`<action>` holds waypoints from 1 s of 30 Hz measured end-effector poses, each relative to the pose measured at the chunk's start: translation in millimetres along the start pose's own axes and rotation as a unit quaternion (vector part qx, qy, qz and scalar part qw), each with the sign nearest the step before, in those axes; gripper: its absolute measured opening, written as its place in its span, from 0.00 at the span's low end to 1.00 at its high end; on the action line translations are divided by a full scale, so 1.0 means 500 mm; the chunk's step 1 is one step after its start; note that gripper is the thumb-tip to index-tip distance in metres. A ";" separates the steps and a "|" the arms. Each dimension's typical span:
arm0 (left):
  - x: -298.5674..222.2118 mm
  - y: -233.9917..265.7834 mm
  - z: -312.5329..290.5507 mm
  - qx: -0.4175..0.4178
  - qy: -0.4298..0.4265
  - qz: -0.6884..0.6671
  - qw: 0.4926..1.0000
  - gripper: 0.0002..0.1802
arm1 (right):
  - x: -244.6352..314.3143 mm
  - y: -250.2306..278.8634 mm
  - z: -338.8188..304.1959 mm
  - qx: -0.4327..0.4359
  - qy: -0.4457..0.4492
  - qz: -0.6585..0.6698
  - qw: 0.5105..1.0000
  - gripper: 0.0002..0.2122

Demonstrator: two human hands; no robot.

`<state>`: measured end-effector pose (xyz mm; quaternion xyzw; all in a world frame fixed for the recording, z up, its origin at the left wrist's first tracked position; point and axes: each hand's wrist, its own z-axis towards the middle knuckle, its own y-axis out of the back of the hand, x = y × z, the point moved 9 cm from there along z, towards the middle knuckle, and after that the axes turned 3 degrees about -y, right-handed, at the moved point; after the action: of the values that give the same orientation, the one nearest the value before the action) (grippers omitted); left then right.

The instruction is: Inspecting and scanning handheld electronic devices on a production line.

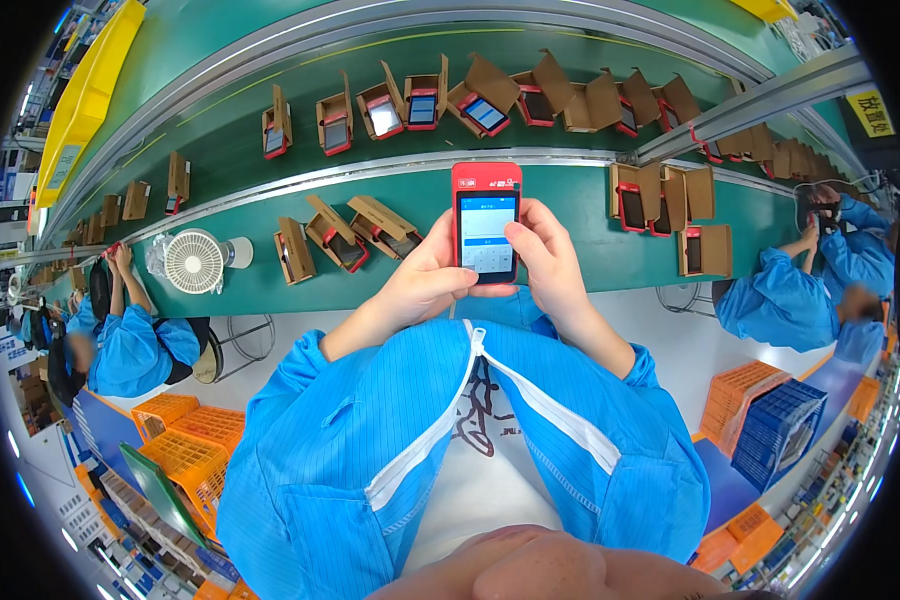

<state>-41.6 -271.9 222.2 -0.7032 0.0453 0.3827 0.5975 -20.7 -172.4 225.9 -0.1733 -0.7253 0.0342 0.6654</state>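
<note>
A red handheld payment terminal (pixel 486 180) is held upright in front of my chest, over the near edge of the green bench. Its lit screen shows a white and blue page with a keypad. My left hand (pixel 425 275) grips its left side, the thumb lying at the lower screen. My right hand (pixel 550 255) wraps its right side, with the thumb over the middle of the screen. Left of my hands, open cardboard boxes (pixel 382 228) with red terminals lie on the bench. More such boxes (pixel 665 195) stand to the right.
Beyond a metal rail, a belt (pixel 370 170) carries a row of open boxes with red terminals (pixel 422 110). A white fan (pixel 194 262) stands at left. Co-workers in blue sit at left (pixel 130 350) and right (pixel 785 300). Orange crates (pixel 205 440) and a blue crate (pixel 778 430) are behind.
</note>
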 end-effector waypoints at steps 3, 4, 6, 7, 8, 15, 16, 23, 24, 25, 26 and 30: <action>-0.002 0.004 0.002 0.002 -0.008 -0.005 1.000 0.44 | -0.004 0.001 0.006 0.006 -0.015 -0.008 1.000 0.14; -0.003 0.004 0.004 0.006 -0.013 -0.005 1.000 0.44 | -0.007 0.001 0.008 0.009 -0.023 -0.012 1.000 0.14; -0.003 0.007 0.007 -0.003 -0.009 -0.002 1.000 0.44 | -0.002 0.000 0.012 0.006 -0.015 -0.007 1.000 0.14; -0.004 0.009 0.009 -0.011 -0.005 0.002 1.000 0.44 | 0.003 -0.001 0.014 0.001 -0.006 -0.003 1.000 0.15; -0.006 0.008 0.010 -0.012 -0.004 0.002 1.000 0.44 | 0.003 0.000 0.015 0.002 -0.007 -0.003 1.000 0.15; -0.015 0.005 0.013 -0.010 -0.011 0.003 1.000 0.46 | 0.001 -0.006 0.022 0.015 -0.049 -0.060 0.997 0.15; -0.015 0.006 0.014 -0.010 -0.012 0.009 1.000 0.47 | 0.000 -0.004 0.024 0.012 -0.053 -0.073 0.996 0.15; -0.005 0.007 0.015 -0.001 -0.006 0.026 1.000 0.48 | -0.003 0.011 0.033 -0.008 -0.014 -0.013 1.000 0.11; -0.005 0.006 0.014 -0.002 -0.001 0.035 0.999 0.48 | -0.005 0.013 0.034 -0.017 -0.015 -0.012 1.000 0.09; -0.004 0.005 0.015 -0.003 0.003 0.044 0.999 0.48 | -0.006 0.015 0.034 -0.025 -0.016 -0.012 0.999 0.08; -0.003 0.006 0.015 -0.003 0.003 0.044 0.999 0.48 | -0.006 0.013 0.035 -0.025 -0.016 -0.012 0.999 0.08; 0.001 0.004 0.015 0.004 0.001 0.049 0.999 0.48 | -0.013 0.022 0.031 -0.021 -0.023 -0.003 1.000 0.09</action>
<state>-45.8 -265.7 220.2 -0.6980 0.0817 0.4103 0.5812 -33.3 -161.3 215.0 -0.1840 -0.7413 0.0208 0.6451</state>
